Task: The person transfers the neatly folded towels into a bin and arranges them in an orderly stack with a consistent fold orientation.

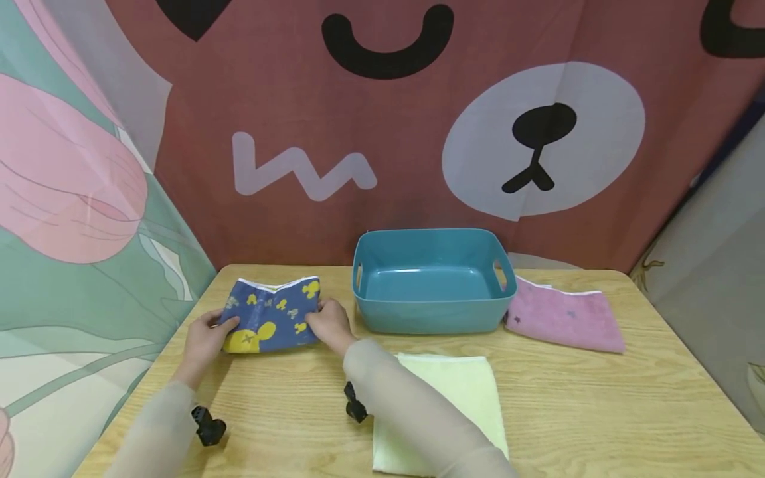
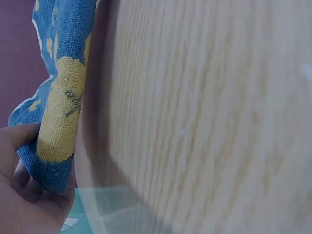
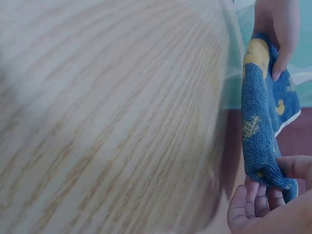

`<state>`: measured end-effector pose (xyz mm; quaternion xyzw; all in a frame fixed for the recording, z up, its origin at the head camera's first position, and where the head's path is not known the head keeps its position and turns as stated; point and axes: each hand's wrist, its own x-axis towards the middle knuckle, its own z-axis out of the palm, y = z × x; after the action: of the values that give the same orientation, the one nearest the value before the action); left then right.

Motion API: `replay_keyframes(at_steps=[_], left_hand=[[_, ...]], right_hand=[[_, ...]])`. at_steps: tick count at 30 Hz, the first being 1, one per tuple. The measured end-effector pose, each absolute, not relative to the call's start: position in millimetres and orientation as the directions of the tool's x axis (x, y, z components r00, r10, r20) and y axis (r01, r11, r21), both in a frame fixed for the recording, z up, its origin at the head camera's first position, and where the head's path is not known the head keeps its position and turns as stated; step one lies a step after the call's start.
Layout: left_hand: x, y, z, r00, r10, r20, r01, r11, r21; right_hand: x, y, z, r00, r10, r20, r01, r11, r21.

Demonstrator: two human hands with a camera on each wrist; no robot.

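Both hands hold a folded blue towel (image 1: 271, 318) with yellow and grey mouse-head shapes and a white edge, at the table's left. My left hand (image 1: 204, 342) pinches its left side, thumb on the front face and fingers behind. On the opposite side, my right hand (image 1: 331, 324) grips the towel with the thumb in front and fingers curled beneath. In the right wrist view the towel (image 3: 258, 117) hangs in a fold between the two hands, its lower end bunched at the right fingers. The left wrist view shows the towel's rounded fold (image 2: 63, 112) over the tabletop.
A teal plastic basket (image 1: 433, 317) with handle holes stands at the back middle of the wooden table (image 1: 574, 411). Behind its right side lies a folded pink towel (image 1: 564, 318). A pale yellow towel (image 1: 472, 392) lies flat at the front, partly under the right sleeve.
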<state>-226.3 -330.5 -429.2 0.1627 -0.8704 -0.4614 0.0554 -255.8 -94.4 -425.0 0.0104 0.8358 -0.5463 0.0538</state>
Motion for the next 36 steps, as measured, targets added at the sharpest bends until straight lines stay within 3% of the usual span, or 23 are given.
replay_keyframes(at_steps=[8, 16, 29, 36], left_hand=[[-220, -335, -421, -0.935, -0.354, -0.034, -0.235, 0.545, 0.805], [-209, -333, -412, -0.938, -0.345, 0.036, -0.190, 0.598, 0.778], [-184, -330, -390, -0.964, -0.264, 0.028, -0.160, 0.662, 0.732], [-172, -334, -391, -0.974, -0.211, 0.083, -0.092, 0.704, 0.704]], right_hand=[[-244, -96, -410, -0.989, -0.067, -0.128, 0.092, 0.393, -0.915], [-235, -96, -393, -0.976, -0.144, -0.165, 0.116, 0.297, -0.948], [-209, -89, -373, -0.954, -0.239, -0.181, 0.119, 0.252, -0.960], [-194, -81, -368, -0.946, -0.263, -0.192, 0.147, 0.181, -0.972]])
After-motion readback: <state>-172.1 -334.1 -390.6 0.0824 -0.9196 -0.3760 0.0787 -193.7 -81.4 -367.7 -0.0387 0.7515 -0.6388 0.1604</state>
